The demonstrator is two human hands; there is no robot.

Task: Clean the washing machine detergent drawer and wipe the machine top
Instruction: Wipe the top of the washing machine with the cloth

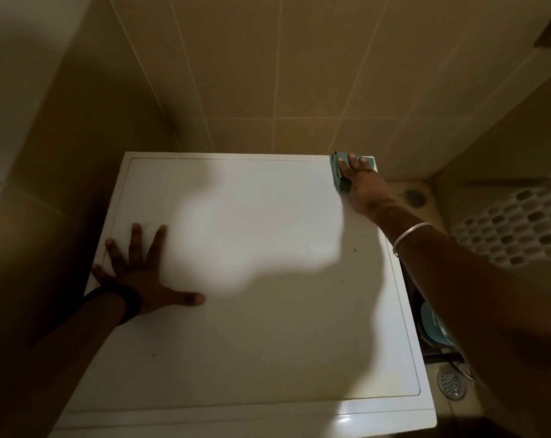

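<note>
Teal cloth [340,172], folded into a pad, sat on the far right corner of the white machine top [252,327], and from where I watched through the head camera the right hand [361,181] lay flat on it, fingers straight and pressing down rather than curled round it. The left hand [138,270] was spread wide on the near left part of the lid, fingers splayed and holding nothing, palm down as a brace. A metal bangle [410,237] ringed the right wrist and a dark band [128,303] the left. The detergent drawer was not in this view, so I could not tell its state

The step in hand, as I judged it, was the wipe of the top, begun at the back corner by the tiled wall [299,74]. To do it well I would have kept the palm flat so the whole pad bore on the surface, drawn it toward the front in straight overlapping passes, and run a folded edge along the recessed line that borders the lid (grime tends to collect there). A few small specks showed on the right side of the panel near the forearm; those seemed worth a firmer second pass. The bracing hand would have needed to lift and move aside so that its patch got wiped too
</note>
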